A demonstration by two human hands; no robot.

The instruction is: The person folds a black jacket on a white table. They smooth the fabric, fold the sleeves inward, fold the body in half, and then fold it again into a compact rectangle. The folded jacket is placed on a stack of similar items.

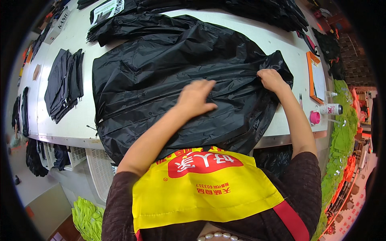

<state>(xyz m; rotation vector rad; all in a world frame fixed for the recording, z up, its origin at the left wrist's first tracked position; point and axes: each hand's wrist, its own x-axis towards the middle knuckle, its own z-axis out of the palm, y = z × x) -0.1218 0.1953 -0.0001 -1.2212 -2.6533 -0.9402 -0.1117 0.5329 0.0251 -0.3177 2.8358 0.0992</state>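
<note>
Pale light glints off the long, smooth white worktable (78,125) before me; below its grey edge (72,141) is a white, slatted plastic crate (98,170), with grey floor (29,188) leftward.

The left forearm (155,130) slants up and inward, its slightly blurred left hand (196,97) open, palm down, fingers extended and thumb spread apart. The right forearm (298,120) reaches forward, leaning inward, its right hand (273,80) closed with fingers curled in a grip.
</note>
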